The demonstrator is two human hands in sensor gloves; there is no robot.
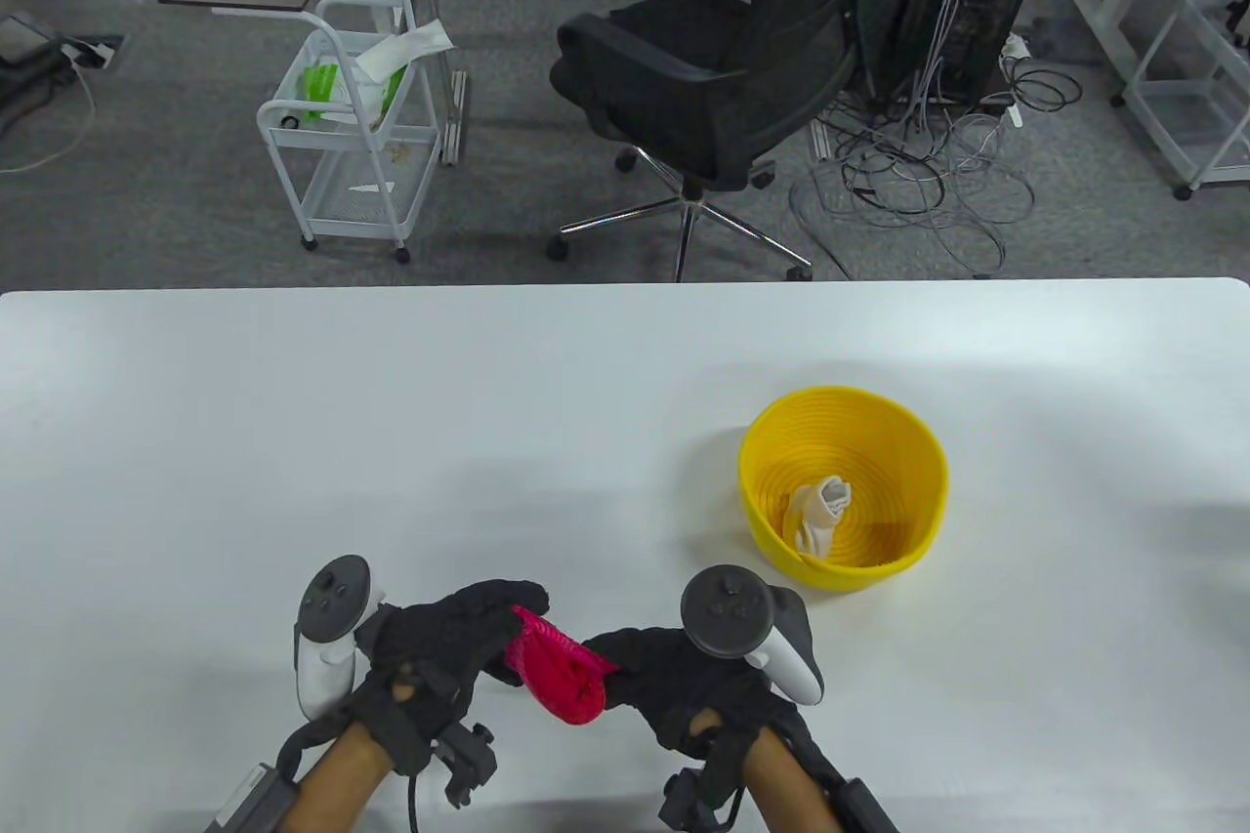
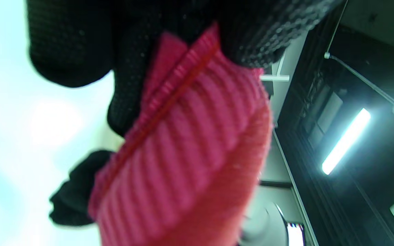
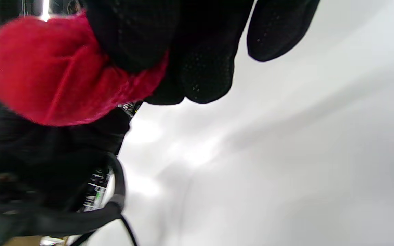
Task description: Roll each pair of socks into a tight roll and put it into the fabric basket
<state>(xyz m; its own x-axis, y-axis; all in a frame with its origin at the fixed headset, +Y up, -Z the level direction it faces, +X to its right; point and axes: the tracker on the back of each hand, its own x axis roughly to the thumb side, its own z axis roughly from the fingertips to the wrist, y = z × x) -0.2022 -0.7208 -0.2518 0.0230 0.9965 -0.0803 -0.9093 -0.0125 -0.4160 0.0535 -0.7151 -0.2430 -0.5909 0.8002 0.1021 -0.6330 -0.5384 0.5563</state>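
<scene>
Near the table's front edge, the left hand and right hand both grip a bunched red sock roll, fingers curled round it from either side, lifted just off the table. That roll looks nearly finished but is not yet dropped in. Farther back to the right, the yellow basket already holds one white roll.

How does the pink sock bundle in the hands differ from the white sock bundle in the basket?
Colour: the pink sock roll is bright pink; the white sock roll is off-white.
Place: the pink one is up between the left hand and right hand, gripped by both; the white one lies loose in the yellow basket.
Shape: the pink looks compact, while the white has a loose end trailing.
Both are bunched sock fabric.
</scene>
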